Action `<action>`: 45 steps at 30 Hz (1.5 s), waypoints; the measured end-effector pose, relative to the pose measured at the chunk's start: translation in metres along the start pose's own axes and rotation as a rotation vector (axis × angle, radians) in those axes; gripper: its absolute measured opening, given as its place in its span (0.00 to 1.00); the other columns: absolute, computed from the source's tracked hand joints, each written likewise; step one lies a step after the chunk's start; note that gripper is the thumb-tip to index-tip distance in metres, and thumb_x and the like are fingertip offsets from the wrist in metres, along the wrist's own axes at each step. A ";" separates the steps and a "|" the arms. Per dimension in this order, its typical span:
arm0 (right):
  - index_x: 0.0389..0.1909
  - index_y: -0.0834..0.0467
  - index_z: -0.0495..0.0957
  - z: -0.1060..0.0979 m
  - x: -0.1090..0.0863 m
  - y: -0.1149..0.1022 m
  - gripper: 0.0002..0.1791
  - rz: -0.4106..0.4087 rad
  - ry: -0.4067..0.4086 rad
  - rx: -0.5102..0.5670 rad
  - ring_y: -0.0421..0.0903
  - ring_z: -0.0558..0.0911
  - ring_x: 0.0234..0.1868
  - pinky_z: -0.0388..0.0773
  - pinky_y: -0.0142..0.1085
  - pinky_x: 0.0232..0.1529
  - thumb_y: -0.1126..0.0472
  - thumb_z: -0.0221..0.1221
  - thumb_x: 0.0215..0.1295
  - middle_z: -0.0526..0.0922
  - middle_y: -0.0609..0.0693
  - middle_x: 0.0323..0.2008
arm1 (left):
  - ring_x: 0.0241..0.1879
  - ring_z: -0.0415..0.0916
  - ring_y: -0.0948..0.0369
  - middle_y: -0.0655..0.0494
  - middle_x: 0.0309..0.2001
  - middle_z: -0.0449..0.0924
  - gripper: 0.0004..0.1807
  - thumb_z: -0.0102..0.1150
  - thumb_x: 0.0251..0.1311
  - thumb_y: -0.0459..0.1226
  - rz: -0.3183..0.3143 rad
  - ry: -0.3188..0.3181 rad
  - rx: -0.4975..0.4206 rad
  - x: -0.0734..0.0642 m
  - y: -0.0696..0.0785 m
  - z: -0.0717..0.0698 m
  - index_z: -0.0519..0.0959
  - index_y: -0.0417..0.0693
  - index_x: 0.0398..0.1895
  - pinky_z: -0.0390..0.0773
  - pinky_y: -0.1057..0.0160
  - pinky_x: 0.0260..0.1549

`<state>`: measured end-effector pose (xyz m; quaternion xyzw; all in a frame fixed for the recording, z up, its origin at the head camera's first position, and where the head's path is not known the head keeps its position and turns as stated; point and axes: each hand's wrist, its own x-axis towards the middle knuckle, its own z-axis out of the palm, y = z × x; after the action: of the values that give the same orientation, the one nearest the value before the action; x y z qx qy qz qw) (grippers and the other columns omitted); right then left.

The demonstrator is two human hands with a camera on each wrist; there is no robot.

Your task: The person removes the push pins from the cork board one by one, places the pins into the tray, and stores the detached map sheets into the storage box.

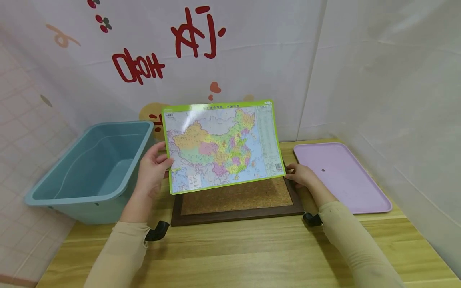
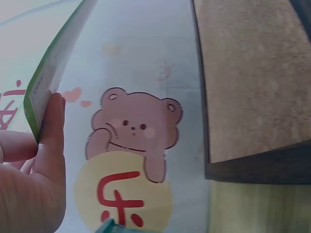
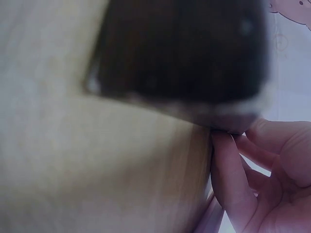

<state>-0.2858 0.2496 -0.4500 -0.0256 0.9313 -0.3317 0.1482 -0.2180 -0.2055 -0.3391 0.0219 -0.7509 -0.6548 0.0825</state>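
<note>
Glossy China map [image 1: 216, 146] was held above a framed corkboard [image 1: 237, 199]

Head view: the map tilted over the worktop [image 1: 230, 256], the left grip [image 1: 153, 166] clamped on its nine o'clock edge, the right grip [image 1: 300, 175] pinching its four o'clock corner. Its shine suggested a light, slick, bendable sheet that could crease.

Left wrist view: the pinched edge looked thin; opposite edges seemed the best hold, kept gently taut.

Right wrist view: a blurred dark corner [image 3: 180, 53], probably the corkboard's, hid the pinch point.

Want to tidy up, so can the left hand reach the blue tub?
Probably yes: the blue tub stands beside the left hand, nothing visibly between, though its fingers grip the map.
</note>
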 end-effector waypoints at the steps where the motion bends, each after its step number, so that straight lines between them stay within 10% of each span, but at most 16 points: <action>1: 0.67 0.71 0.64 0.000 -0.001 0.000 0.28 0.001 0.000 0.000 0.67 0.78 0.53 0.84 0.43 0.34 0.60 0.56 0.74 0.72 0.74 0.59 | 0.39 0.83 0.61 0.48 0.48 0.82 0.30 0.52 0.68 0.24 0.012 -0.001 -0.004 0.000 0.003 -0.001 0.66 0.50 0.72 0.83 0.62 0.32; 13: 0.69 0.72 0.62 -0.001 -0.001 0.000 0.29 -0.012 -0.006 -0.007 0.66 0.77 0.55 0.84 0.42 0.35 0.60 0.55 0.74 0.71 0.74 0.59 | 0.34 0.83 0.66 0.66 0.37 0.84 0.31 0.53 0.67 0.23 0.097 0.007 -0.035 -0.006 0.034 -0.021 0.65 0.45 0.72 0.82 0.66 0.27; 45: 0.67 0.73 0.62 0.000 -0.003 0.000 0.30 -0.035 0.000 -0.040 0.65 0.80 0.51 0.84 0.40 0.33 0.59 0.57 0.73 0.73 0.74 0.57 | 0.31 0.85 0.65 0.60 0.34 0.87 0.28 0.55 0.64 0.21 0.149 0.145 -0.344 -0.016 0.061 -0.112 0.74 0.51 0.65 0.79 0.69 0.19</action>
<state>-0.2828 0.2500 -0.4496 -0.0449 0.9372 -0.3154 0.1420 -0.1802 -0.3039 -0.2658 -0.0010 -0.6195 -0.7623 0.1873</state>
